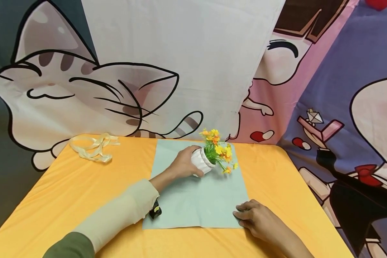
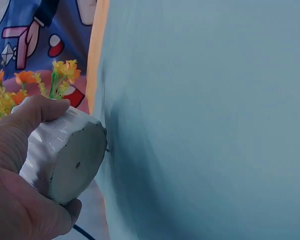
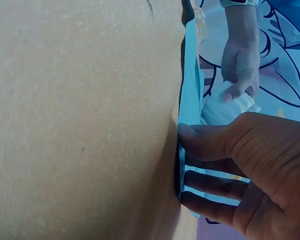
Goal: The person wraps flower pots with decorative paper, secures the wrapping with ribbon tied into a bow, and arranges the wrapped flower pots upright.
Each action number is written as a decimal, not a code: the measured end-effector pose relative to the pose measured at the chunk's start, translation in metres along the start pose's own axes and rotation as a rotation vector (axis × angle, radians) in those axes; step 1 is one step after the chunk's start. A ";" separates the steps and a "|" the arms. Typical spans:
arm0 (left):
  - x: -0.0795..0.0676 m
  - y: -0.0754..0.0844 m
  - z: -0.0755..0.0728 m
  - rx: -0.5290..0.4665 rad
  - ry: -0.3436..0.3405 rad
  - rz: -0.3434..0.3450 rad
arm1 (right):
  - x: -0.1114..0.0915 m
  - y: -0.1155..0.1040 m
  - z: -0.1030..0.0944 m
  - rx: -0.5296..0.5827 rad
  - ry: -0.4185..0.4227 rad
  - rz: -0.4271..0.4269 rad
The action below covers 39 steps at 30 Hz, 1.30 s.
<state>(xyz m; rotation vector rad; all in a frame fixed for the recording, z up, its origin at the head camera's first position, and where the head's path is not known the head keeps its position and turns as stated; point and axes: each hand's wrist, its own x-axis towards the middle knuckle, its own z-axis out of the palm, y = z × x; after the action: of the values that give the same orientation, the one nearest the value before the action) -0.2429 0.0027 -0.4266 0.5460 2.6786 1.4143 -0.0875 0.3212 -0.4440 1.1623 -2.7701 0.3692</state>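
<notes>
In the head view a white ribbed flowerpot (image 1: 201, 160) is tilted to the right over the light blue sheet (image 1: 193, 204). Yellow and orange flowers (image 1: 224, 152) with green stems lean out of its mouth. My left hand (image 1: 185, 164) grips the pot, thumb on one side and fingers on the other. The pot's underside (image 2: 79, 162), with a small hole, faces the left wrist camera. At the sheet's near right corner, my right hand (image 1: 259, 218) touches the edge with thumb and fingertips. Those fingers (image 3: 215, 185) look spread and fairly straight in the right wrist view.
A pale yellow ribbon (image 1: 95, 148) lies loosely looped at the table's far left. Orange cloth (image 1: 122, 172) covers the table around the sheet. Behind it hangs a printed curtain (image 1: 180, 43) with cartoon figures. A small black device (image 1: 155, 210) is worn at my left wrist.
</notes>
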 end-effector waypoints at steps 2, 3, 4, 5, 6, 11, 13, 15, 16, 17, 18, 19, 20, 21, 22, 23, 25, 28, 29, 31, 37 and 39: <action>0.001 0.003 0.004 0.007 -0.008 0.010 | 0.000 -0.001 -0.001 -0.001 -0.019 0.013; 0.003 0.004 0.006 0.007 -0.014 0.014 | 0.001 -0.002 -0.001 0.000 -0.029 0.020; 0.004 0.005 0.008 0.008 -0.021 0.018 | 0.001 -0.002 -0.002 -0.001 -0.041 0.028; 0.006 0.006 0.010 0.006 -0.026 0.029 | 0.001 -0.003 -0.003 -0.001 -0.050 0.031; 0.009 0.005 0.013 0.005 -0.031 0.036 | 0.001 -0.003 -0.003 -0.003 -0.059 0.033; 0.032 -0.019 0.034 0.036 -0.047 0.091 | 0.003 -0.003 -0.005 0.003 -0.084 0.028; 0.037 -0.022 0.040 0.060 -0.051 0.098 | 0.004 -0.003 -0.006 0.004 -0.084 0.025; 0.032 -0.009 0.038 0.070 -0.066 0.076 | 0.004 -0.003 -0.006 0.004 -0.085 0.023; 0.029 0.000 0.036 0.068 -0.081 0.058 | 0.004 -0.004 -0.006 0.006 -0.088 0.024; 0.027 0.004 0.035 0.070 -0.087 0.053 | 0.004 -0.004 -0.006 0.007 -0.089 0.024; 0.025 0.008 0.035 0.076 -0.091 0.048 | 0.004 -0.004 -0.007 0.007 -0.091 0.024; 0.022 0.014 0.034 0.075 -0.103 0.033 | 0.004 -0.004 -0.007 0.008 -0.093 0.024; 0.020 0.017 0.034 0.086 -0.106 0.025 | 0.004 -0.004 -0.007 0.008 -0.095 0.026; 0.020 0.020 0.035 0.095 -0.107 0.019 | 0.004 -0.004 -0.007 0.009 -0.097 0.027; 0.019 0.022 0.036 0.100 -0.111 0.008 | 0.004 -0.004 -0.007 0.008 -0.096 0.027; 0.019 0.025 0.036 0.105 -0.114 0.001 | 0.003 -0.004 -0.007 0.007 -0.093 0.026; 0.019 0.028 0.038 0.104 -0.119 -0.011 | 0.003 -0.004 -0.007 0.004 -0.090 0.026; 0.021 0.030 0.042 0.108 -0.136 -0.005 | 0.003 -0.004 -0.006 -0.001 -0.081 0.021; 0.022 0.030 0.044 0.119 -0.142 0.008 | 0.003 -0.004 -0.006 -0.003 -0.078 0.020; 0.022 0.031 0.046 0.144 -0.158 0.039 | 0.003 -0.004 -0.006 -0.002 -0.076 0.020; 0.024 0.030 0.051 0.198 -0.173 0.097 | 0.002 -0.005 -0.004 0.010 -0.080 0.029; 0.024 0.029 0.051 0.192 -0.170 0.088 | 0.002 -0.005 -0.004 0.006 -0.076 0.029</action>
<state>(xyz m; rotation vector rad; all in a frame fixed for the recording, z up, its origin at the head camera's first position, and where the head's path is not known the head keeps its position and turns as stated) -0.2464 0.0660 -0.4301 0.7705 2.6968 1.0788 -0.0850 0.3174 -0.4388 1.1622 -2.8560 0.3436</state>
